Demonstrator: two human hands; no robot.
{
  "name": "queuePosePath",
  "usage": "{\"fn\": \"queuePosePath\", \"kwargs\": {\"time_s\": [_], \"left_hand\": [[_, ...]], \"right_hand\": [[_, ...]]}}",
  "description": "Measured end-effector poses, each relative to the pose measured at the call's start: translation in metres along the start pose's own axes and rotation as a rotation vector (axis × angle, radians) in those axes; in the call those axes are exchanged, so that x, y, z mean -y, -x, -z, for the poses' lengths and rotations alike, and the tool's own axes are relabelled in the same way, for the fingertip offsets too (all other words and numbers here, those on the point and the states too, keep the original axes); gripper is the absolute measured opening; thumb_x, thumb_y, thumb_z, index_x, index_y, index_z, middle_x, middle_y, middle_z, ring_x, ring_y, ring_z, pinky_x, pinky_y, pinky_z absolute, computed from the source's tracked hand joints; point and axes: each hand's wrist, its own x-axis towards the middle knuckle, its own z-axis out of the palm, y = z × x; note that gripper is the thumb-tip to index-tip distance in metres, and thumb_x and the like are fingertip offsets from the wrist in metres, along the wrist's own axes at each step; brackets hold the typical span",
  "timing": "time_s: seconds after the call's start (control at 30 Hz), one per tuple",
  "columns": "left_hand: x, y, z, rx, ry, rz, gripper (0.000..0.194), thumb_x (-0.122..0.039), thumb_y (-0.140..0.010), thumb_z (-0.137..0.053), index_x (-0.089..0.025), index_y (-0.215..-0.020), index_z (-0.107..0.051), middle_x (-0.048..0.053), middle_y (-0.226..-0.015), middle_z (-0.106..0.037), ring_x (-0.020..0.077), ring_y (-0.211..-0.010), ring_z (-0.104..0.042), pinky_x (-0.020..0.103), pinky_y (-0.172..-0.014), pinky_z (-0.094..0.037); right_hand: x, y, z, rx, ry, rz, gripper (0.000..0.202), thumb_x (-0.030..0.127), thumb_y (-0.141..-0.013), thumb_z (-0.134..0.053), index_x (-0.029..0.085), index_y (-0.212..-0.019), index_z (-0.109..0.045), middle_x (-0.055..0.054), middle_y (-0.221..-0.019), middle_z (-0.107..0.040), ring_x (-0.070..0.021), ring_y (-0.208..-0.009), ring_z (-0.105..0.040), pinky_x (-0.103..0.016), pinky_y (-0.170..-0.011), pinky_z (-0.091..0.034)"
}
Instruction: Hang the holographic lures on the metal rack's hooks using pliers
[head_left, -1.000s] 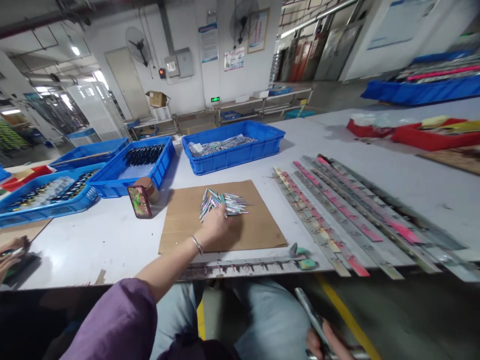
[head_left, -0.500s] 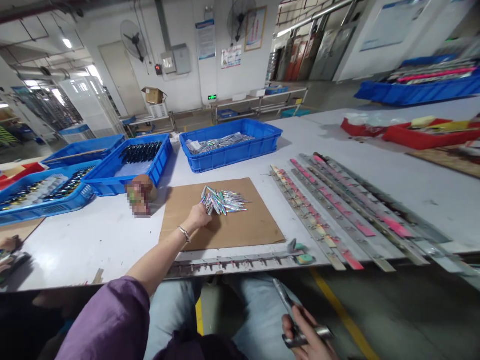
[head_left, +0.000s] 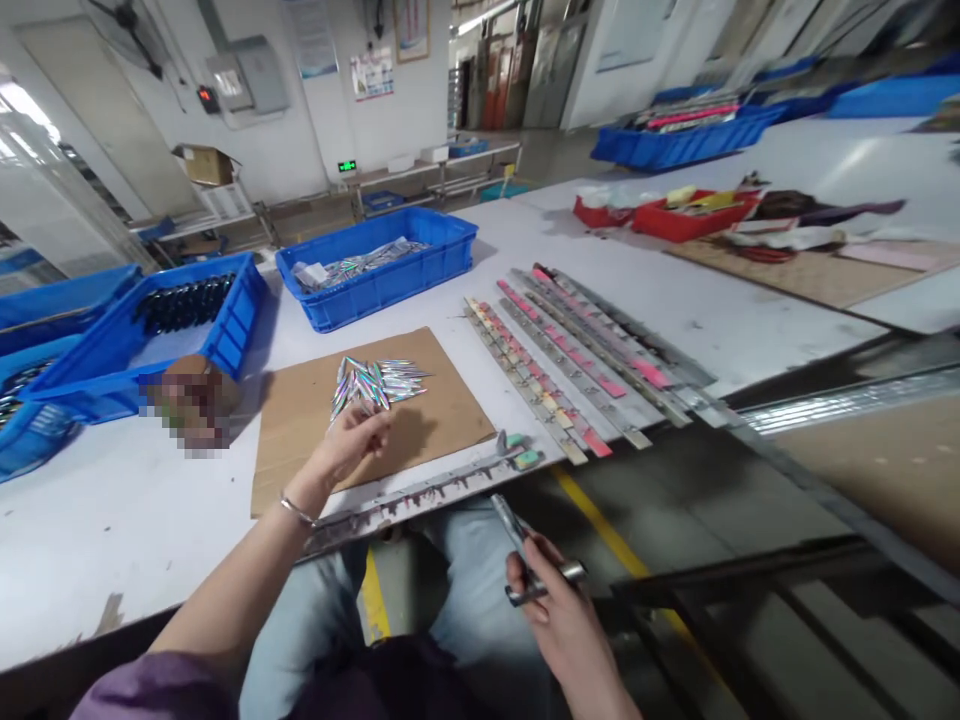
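A pile of shiny, iridescent, spindle-shaped pieces [head_left: 390, 382] lies on a flat sheet of brown cardboard [head_left: 442, 420]. My left hand [head_left: 352, 445] is over the near edge of the pile, its fingers curled together. Whatever they pinch, if anything, is too small to make out. Below the table's front edge, my right hand [head_left: 551, 590] grips a T-shaped metal tool [head_left: 510, 522], its slim end pointing up and left. A long metal strip with small clips [head_left: 420, 497] runs along the table edge in front of the cardboard, with green pieces at its right end.
Several clip strips with pink and yellow parts [head_left: 559, 365] lie right of the cardboard. A blue crate [head_left: 390, 275] of silvery pieces stands behind it. Another blue crate [head_left: 232, 320] with dark pieces and a round brown object, partly pixelated, are at left. Red trays [head_left: 694, 222] sit farther right.
The view has swung to the right, shifting the table leftward. My left hand has drawn back slightly from the pile, its fingers now turned inward. My right hand still holds the metal tool.
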Motion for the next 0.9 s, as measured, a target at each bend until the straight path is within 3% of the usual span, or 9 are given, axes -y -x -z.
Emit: {"fn": "queuePosePath", "kwargs": {"time_s": [0.07, 0.2, 0.4, 0.47, 0.57, 0.63, 0.7, 0.8, 0.9], "left_hand": [[0.005, 0.002, -0.031, 0.068, 0.103, -0.080, 0.036, -0.052, -0.083, -0.068, -0.019, -0.084, -0.052, -0.005, -0.060, -0.054, 0.0090, -0.051, -0.051, 0.021, -0.051, -0.043], [0.022, 0.000, -0.081, 0.126, -0.083, -0.252, 0.030, -0.047, -0.090, -0.061, -0.018, -0.091, -0.055, -0.001, -0.072, -0.061, 0.0110, -0.062, -0.060, 0.025, -0.064, -0.050], [0.042, -0.003, -0.101, 0.122, -0.100, -0.208, 0.025, -0.041, -0.090, -0.063, -0.018, -0.093, -0.056, -0.002, -0.070, -0.063, 0.0121, -0.061, -0.059, 0.024, -0.062, -0.046], [0.042, -0.002, -0.100, 0.132, -0.086, -0.195, 0.027, -0.044, -0.091, -0.061, -0.017, -0.093, -0.057, -0.001, -0.069, -0.062, 0.0125, -0.062, -0.058, 0.024, -0.062, -0.045], [0.040, 0.000, -0.098, 0.144, -0.146, -0.260, 0.031, -0.046, -0.093, -0.061, -0.016, -0.091, -0.062, 0.001, -0.075, -0.064, 0.0137, -0.069, -0.059, 0.025, -0.068, -0.046], [0.039, 0.000, -0.098, 0.169, -0.191, -0.291, 0.031, -0.046, -0.093, -0.062, -0.015, -0.090, -0.066, 0.003, -0.081, -0.067, 0.0148, -0.075, -0.061, 0.025, -0.072, -0.047], [0.040, -0.001, -0.098, 0.210, -0.213, -0.286, 0.030, -0.044, -0.092, -0.065, -0.015, -0.089, -0.069, 0.003, -0.083, -0.070, 0.0154, -0.077, -0.063, 0.025, -0.072, -0.047], [0.041, -0.003, -0.098, 0.239, -0.230, -0.284, 0.031, -0.045, -0.092, -0.066, -0.014, -0.088, -0.070, 0.002, -0.079, -0.070, 0.0144, -0.071, -0.062, 0.023, -0.068, -0.047], [0.040, -0.004, -0.099, 0.244, -0.301, -0.346, 0.033, -0.047, -0.094, -0.064, -0.015, -0.088, -0.070, 0.003, -0.080, -0.071, 0.0139, -0.070, -0.063, 0.023, -0.068, -0.047]], "right_hand": [[0.002, -0.005, -0.005, 0.031, -0.110, -0.092, 0.049, 0.045, -0.061, -0.094, 0.019, -0.086, -0.061, 0.003, -0.064, -0.059, -0.0061, -0.052, -0.045, -0.012, -0.037, -0.019], [0.009, -0.016, -0.010, 0.173, -0.370, -0.346, 0.044, 0.038, -0.069, -0.089, 0.016, -0.098, -0.065, 0.007, -0.064, -0.052, -0.0045, -0.050, -0.046, -0.012, -0.038, -0.023], [0.002, -0.024, -0.011, 0.312, -0.471, -0.382, 0.029, 0.032, -0.087, -0.073, 0.016, -0.110, -0.064, 0.008, -0.067, -0.054, -0.0048, -0.051, -0.050, -0.014, -0.042, -0.026], [-0.005, -0.022, -0.016, 0.249, -0.260, -0.247, 0.034, 0.044, -0.088, -0.071, 0.018, -0.109, -0.065, 0.005, -0.069, -0.057, -0.0076, -0.052, -0.050, -0.016, -0.042, -0.029], [-0.013, -0.020, -0.021, 0.043, 0.384, 0.236, 0.044, 0.057, -0.089, -0.065, 0.021, -0.116, -0.065, -0.003, -0.078, -0.068, -0.0168, -0.063, -0.060, -0.027, -0.055, -0.047], [-0.014, -0.021, -0.018, -0.050, 0.878, 0.605, 0.045, 0.053, -0.093, -0.058, 0.020, -0.124, -0.064, -0.011, -0.095, -0.075, -0.0252, -0.080, -0.069, -0.036, -0.070, -0.053], [-0.012, -0.023, -0.013, -0.057, 1.231, 0.829, 0.044, 0.047, -0.098, -0.049, 0.018, -0.130, -0.062, -0.016, -0.110, -0.075, -0.0298, -0.093, -0.072, -0.040, -0.077, -0.054], [-0.007, -0.024, -0.006, -0.022, 1.403, 0.895, 0.044, 0.042, -0.103, -0.042, 0.017, -0.134, -0.059, -0.016, -0.110, -0.076, -0.0293, -0.094, -0.074, -0.038, -0.075, -0.054], [-0.005, -0.024, -0.005, -0.011, 1.324, 0.819, 0.045, 0.045, -0.100, -0.046, 0.018, -0.134, -0.060, -0.016, -0.112, -0.075, -0.0310, -0.099, -0.073, -0.040, -0.078, -0.055]]}}
